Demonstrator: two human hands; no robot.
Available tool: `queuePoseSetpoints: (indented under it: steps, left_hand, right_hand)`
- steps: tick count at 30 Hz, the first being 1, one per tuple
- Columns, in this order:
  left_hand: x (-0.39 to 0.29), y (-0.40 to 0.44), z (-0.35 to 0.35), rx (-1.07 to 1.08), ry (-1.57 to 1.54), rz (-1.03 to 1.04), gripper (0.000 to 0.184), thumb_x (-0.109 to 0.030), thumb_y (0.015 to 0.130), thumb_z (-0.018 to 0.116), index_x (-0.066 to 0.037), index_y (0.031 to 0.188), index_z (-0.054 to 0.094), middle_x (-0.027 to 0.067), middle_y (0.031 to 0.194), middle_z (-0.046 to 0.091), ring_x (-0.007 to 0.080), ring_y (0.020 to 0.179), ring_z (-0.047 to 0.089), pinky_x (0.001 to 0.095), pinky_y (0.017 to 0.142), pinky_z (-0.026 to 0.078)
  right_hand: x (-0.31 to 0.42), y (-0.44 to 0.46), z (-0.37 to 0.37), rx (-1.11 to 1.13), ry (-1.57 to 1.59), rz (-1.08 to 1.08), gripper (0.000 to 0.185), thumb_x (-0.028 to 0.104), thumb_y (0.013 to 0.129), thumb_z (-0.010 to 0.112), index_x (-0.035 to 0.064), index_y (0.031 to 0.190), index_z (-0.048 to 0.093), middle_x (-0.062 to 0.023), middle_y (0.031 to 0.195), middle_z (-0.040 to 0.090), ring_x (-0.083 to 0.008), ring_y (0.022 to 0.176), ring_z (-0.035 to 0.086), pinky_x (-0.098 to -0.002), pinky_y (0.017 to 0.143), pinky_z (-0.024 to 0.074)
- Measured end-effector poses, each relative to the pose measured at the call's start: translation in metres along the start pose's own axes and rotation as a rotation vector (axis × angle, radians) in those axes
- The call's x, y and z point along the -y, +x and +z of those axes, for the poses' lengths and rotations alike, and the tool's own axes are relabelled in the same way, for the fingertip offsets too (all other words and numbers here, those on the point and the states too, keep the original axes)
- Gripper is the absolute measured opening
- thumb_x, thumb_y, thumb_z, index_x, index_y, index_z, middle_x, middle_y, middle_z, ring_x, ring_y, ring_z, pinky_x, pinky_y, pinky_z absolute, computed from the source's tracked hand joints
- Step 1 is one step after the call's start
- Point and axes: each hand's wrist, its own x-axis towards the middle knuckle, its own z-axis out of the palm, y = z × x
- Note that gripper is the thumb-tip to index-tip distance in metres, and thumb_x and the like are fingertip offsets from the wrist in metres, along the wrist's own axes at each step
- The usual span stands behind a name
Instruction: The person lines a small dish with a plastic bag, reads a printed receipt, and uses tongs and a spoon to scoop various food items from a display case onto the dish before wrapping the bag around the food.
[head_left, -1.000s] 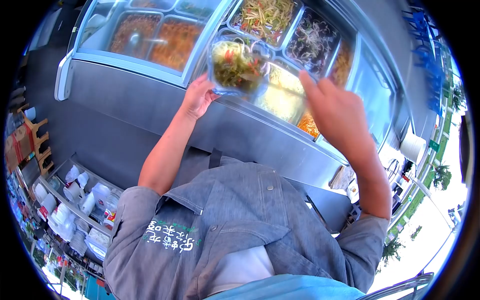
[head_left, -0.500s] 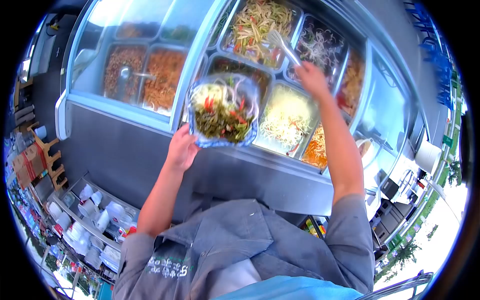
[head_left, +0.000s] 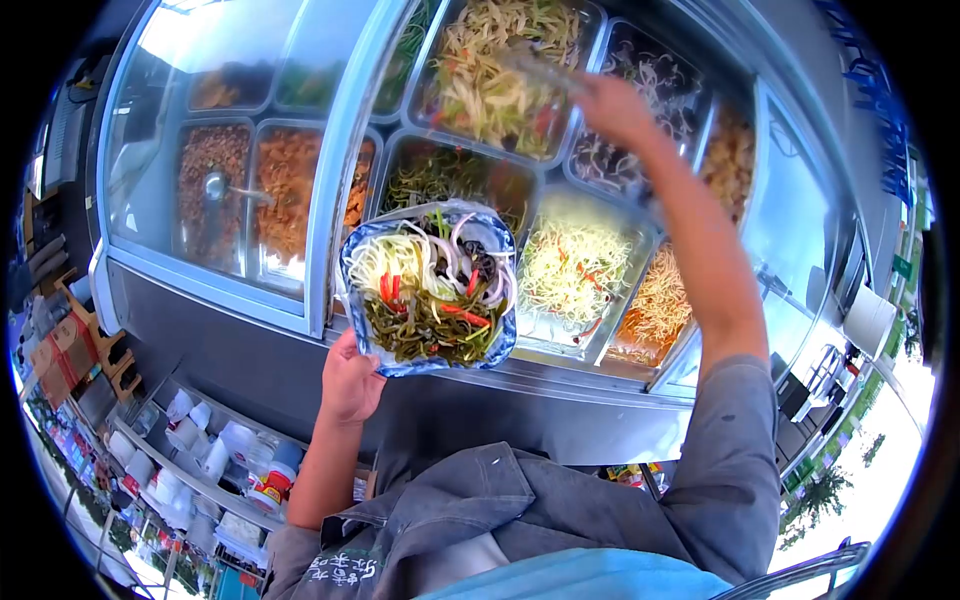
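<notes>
Bowl pinched in left hand above counter. Blurred tool gripped in right hand over tray. Cluttered shelf nearby.

The square blue-and-white bowl, lined in clear plastic, sits in the left hand, holding pale shreds, dark green strips, red slivers and onion slices; the serving tool, a blur from here, is over yellowish strips.

A bowl is gripped by the left hand; beyond that grip, a blurred utensil is held by the right hand
</notes>
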Motion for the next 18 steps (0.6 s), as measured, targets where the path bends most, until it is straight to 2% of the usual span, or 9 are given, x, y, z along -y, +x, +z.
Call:
queuePoseSetpoints:
  steps: [2, 3, 6, 8, 10, 11, 13, 16, 18]
  left_hand:
    - [0.004, 0.001, -0.007, 0.014, 0.051, 0.019, 0.056, 0.001, 0.081, 0.058, 0.011, 0.136, 0.052, 0.0218, 0.134, 0.064, 0.0341, 0.124, 0.065, 0.0484, 0.11, 0.05]
    - [0.006, 0.001, -0.011, 0.009, 0.058, 0.02, 0.058, 0.0, 0.081, 0.059, 0.011, 0.138, 0.05, 0.0221, 0.136, 0.062, 0.0348, 0.125, 0.063, 0.049, 0.111, 0.049]
    - [0.006, -0.001, -0.001, -0.032, 0.069, 0.027, 0.062, -0.001, 0.081, 0.06, 0.012, 0.14, 0.047, 0.0228, 0.139, 0.06, 0.0357, 0.127, 0.062, 0.0496, 0.112, 0.048]
    - [0.006, 0.0, 0.001, -0.022, 0.076, 0.02, 0.064, -0.002, 0.082, 0.061, 0.012, 0.142, 0.045, 0.0234, 0.141, 0.059, 0.0364, 0.129, 0.061, 0.0503, 0.112, 0.047]
    - [0.007, -0.002, 0.003, -0.028, 0.084, 0.029, 0.063, -0.002, 0.082, 0.059, 0.012, 0.142, 0.045, 0.0235, 0.141, 0.058, 0.0365, 0.13, 0.06, 0.0506, 0.113, 0.046]
    - [0.008, -0.004, 0.002, -0.031, 0.072, 0.022, 0.063, -0.002, 0.082, 0.059, 0.012, 0.142, 0.045, 0.0235, 0.141, 0.058, 0.0365, 0.13, 0.06, 0.0506, 0.113, 0.046]
    - [0.01, 0.0, 0.001, -0.02, 0.033, 0.036, 0.056, 0.003, 0.082, 0.055, 0.011, 0.137, 0.051, 0.0205, 0.136, 0.062, 0.0335, 0.126, 0.062, 0.0482, 0.113, 0.046]
    - [0.011, 0.001, 0.004, -0.036, 0.017, 0.044, 0.055, 0.004, 0.082, 0.054, 0.011, 0.137, 0.051, 0.0208, 0.136, 0.062, 0.0334, 0.126, 0.063, 0.048, 0.112, 0.047]
    - [0.007, 0.005, 0.012, -0.029, 0.024, 0.042, 0.055, 0.004, 0.082, 0.054, 0.011, 0.136, 0.052, 0.0208, 0.135, 0.063, 0.0332, 0.126, 0.063, 0.0479, 0.112, 0.047]
  right_hand:
    - [-0.012, 0.043, -0.01, -0.052, 0.038, 0.056, 0.051, 0.042, 0.096, 0.06, 0.0129, 0.137, 0.064, -0.0205, 0.121, 0.071, -0.0391, 0.111, 0.068, -0.0479, 0.098, 0.0526]
    - [-0.022, 0.069, -0.009, -0.157, -0.128, -0.11, 0.051, 0.04, 0.095, 0.059, 0.0099, 0.135, 0.065, -0.022, 0.121, 0.071, -0.039, 0.111, 0.068, -0.0473, 0.099, 0.0527]
    - [-0.032, 0.136, 0.016, -0.179, -0.108, -0.085, 0.05, 0.041, 0.093, 0.059, 0.0051, 0.127, 0.069, -0.0238, 0.123, 0.069, -0.0408, 0.114, 0.066, -0.0479, 0.1, 0.052]
    - [-0.028, 0.146, 0.04, -0.141, -0.073, -0.006, 0.05, 0.04, 0.093, 0.058, 0.0052, 0.127, 0.068, -0.0239, 0.122, 0.07, -0.0414, 0.114, 0.066, -0.0485, 0.1, 0.0519]
    - [-0.024, 0.125, 0.064, -0.173, -0.034, 0.004, 0.047, 0.037, 0.094, 0.057, 0.0065, 0.129, 0.068, -0.0241, 0.118, 0.071, -0.0413, 0.111, 0.068, -0.0484, 0.098, 0.0525]
    - [-0.022, 0.1, 0.069, -0.103, 0.025, -0.003, 0.047, 0.037, 0.095, 0.056, 0.0069, 0.13, 0.067, -0.0242, 0.116, 0.072, -0.0411, 0.109, 0.068, -0.0483, 0.098, 0.0529]
    - [-0.014, 0.058, 0.057, -0.042, 0.07, -0.015, 0.046, 0.036, 0.096, 0.056, 0.0074, 0.131, 0.066, -0.0243, 0.113, 0.072, -0.0409, 0.106, 0.069, -0.0483, 0.097, 0.0532]
    - [-0.027, 0.023, 0.026, -0.082, 0.03, -0.099, 0.048, 0.04, 0.099, 0.057, 0.0084, 0.134, 0.064, -0.0242, 0.111, 0.072, -0.0411, 0.104, 0.069, -0.0491, 0.095, 0.0534]
    - [-0.04, 0.044, 0.004, -0.012, 0.194, 0.094, 0.048, 0.041, 0.099, 0.057, 0.0084, 0.133, 0.064, -0.0247, 0.113, 0.072, -0.0423, 0.105, 0.068, -0.0504, 0.096, 0.0528]
